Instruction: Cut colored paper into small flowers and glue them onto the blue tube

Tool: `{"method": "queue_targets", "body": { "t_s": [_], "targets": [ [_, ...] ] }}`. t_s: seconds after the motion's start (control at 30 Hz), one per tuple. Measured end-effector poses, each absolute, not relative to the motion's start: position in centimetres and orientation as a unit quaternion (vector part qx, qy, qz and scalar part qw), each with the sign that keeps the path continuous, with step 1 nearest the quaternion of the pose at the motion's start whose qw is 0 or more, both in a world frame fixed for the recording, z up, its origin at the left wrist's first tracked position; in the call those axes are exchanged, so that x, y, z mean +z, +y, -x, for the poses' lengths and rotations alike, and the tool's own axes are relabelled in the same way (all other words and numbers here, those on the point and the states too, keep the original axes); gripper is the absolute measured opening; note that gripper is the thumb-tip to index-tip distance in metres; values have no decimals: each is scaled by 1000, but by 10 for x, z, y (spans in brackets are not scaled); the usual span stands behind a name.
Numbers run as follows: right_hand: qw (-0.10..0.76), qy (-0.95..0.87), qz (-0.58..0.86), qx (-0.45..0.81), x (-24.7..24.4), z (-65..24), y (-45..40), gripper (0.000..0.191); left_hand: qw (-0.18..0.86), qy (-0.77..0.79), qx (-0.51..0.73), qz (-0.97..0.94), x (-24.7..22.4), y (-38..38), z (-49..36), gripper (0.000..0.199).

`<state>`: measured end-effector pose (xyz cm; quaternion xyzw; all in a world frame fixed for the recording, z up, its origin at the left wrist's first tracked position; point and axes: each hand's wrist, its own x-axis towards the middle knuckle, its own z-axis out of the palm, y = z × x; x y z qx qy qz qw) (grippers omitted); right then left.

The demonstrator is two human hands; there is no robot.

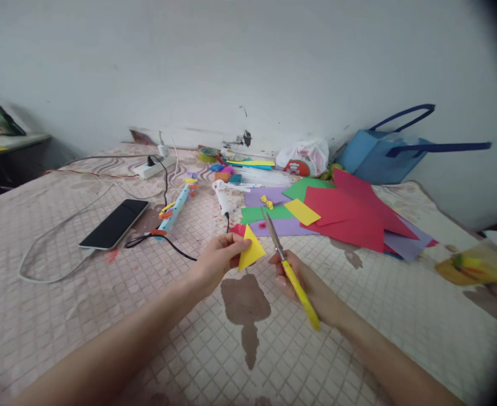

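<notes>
My left hand [218, 260] pinches a small yellow paper triangle [252, 249] above the table, near the middle of the view. To its right, my right hand [301, 282] is closed on scissors with yellow handles [298, 290]. Their metal blades [273, 232] point up and away, a little apart from the triangle. Behind the hands lie green paper [269, 213], purple sheets and a small yellow bow [267, 202]. A yellow paper piece [302, 212] rests by the large red sheets [347, 208].
A phone [115, 224] on a white cable, a blue decorated strip [176, 210] and a white glue gun [221, 197] lie on the left and centre. A power strip [154, 167] sits behind. At the right are a blue bag [379, 158] and a blurred yellow item [472, 264].
</notes>
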<state>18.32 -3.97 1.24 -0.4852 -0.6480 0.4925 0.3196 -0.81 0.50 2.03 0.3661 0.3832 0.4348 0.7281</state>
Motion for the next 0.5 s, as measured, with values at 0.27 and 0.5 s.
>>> {"method": "queue_targets", "body": {
  "t_s": [0.27,0.5],
  "targets": [
    [276,-700,503,426,23,-180,-45,24,739,339,459,-357,24,6,13,21],
    [273,-673,520,449,31,-172,-47,29,728,350,477,-347,29,2,12,26]
  ]
}}
